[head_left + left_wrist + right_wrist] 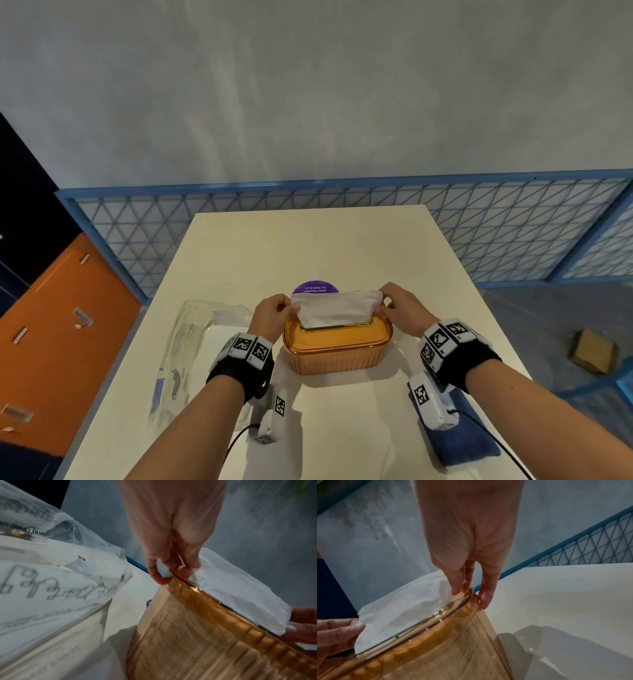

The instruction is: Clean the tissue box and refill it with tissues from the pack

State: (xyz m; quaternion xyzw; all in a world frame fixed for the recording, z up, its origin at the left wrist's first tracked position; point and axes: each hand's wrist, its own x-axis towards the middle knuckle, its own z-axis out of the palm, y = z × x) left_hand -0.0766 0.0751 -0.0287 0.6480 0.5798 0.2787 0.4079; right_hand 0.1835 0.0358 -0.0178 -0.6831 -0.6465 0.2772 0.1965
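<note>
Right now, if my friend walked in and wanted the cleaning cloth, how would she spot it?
Start at the white table and find the orange tissue box in its middle. Come toward the near right corner, under the person's right wrist: the cloth lies folded there. It is the only dark blue, soft thing on the table; the clear plastic pack lies on the opposite side.

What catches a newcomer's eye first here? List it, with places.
The amber tissue box at the table's centre, a white tissue standing up through its lid slot. The left hand and right hand pinch its two ends. The emptied clear pack lies left of the box.
</note>
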